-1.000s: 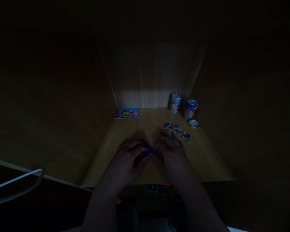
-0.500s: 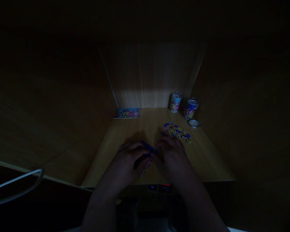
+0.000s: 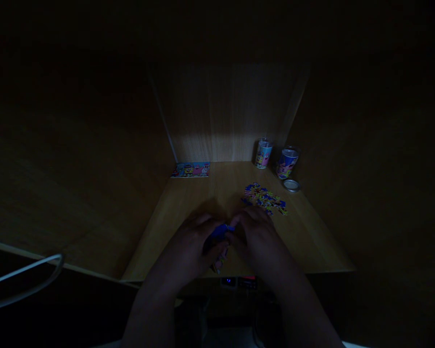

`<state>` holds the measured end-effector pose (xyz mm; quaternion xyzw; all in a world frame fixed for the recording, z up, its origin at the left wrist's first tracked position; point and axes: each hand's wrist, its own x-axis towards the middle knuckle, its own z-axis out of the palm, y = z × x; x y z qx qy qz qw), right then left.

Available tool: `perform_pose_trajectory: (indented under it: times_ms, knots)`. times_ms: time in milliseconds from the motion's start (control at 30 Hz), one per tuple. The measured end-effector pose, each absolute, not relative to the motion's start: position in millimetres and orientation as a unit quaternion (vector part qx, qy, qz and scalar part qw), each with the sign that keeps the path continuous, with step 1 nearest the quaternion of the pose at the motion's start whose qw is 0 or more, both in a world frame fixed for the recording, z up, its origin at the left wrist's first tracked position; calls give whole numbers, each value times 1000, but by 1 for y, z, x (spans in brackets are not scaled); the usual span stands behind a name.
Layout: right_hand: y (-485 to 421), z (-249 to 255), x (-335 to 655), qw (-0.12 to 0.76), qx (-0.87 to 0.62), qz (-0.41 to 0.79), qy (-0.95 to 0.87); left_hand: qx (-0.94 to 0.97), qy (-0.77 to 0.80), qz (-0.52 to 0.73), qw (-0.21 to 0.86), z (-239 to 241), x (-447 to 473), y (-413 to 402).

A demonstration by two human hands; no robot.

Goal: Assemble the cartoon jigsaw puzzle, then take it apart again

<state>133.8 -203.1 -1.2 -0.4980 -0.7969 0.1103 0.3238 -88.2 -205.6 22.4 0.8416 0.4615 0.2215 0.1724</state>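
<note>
My left hand is closed around a partly joined jigsaw puzzle section, blue at the top with pink and other colours lower down. The section is held tilted above the front of the wooden desk. At its upper right edge, my right hand pinches a small blue puzzle piece; whether the piece is joined to the section is too dark to tell. Just beyond my right hand lies a loose pile of puzzle pieces in blue, yellow and pink.
Two printed cans, a light blue one and a dark blue one, stand at the back right. A round metal lid lies before them. A cartoon picture puzzle rests at the back left. A white cable hangs at left.
The puzzle section has turned in my hands, so more of its blue face shows. My right fingers have shifted slightly at its edge.
</note>
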Motion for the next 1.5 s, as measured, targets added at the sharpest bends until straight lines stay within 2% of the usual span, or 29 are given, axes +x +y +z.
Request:
perform_pose_trajectory:
  times_ms: [200, 367, 633, 833, 1033, 1233, 1500]
  knots:
    - [-202, 4, 132, 343, -464, 150, -803, 840, 467, 217, 172, 20, -89, -204]
    - [-200, 3, 133, 361, -506, 153, -769, 842, 463, 221, 169, 20, -90, -204]
    - [-201, 1, 133, 294, -617, -4, -731, 834, 478, 219, 165, 19, -90, -205]
    - [-203, -5, 135, 306, -621, -27, -721, 836, 475, 220, 163, 18, -90, -205]
    - [-205, -6, 133, 344, -604, -17, -718, 823, 485, 242, 171, 15, -91, -206]
    - [-205, 1, 131, 304, -514, 59, -800, 831, 470, 238, 179, 19, -89, -205]
    - [-205, 1, 135, 324, -478, 112, -808, 834, 458, 238, 195, 22, -89, -205]
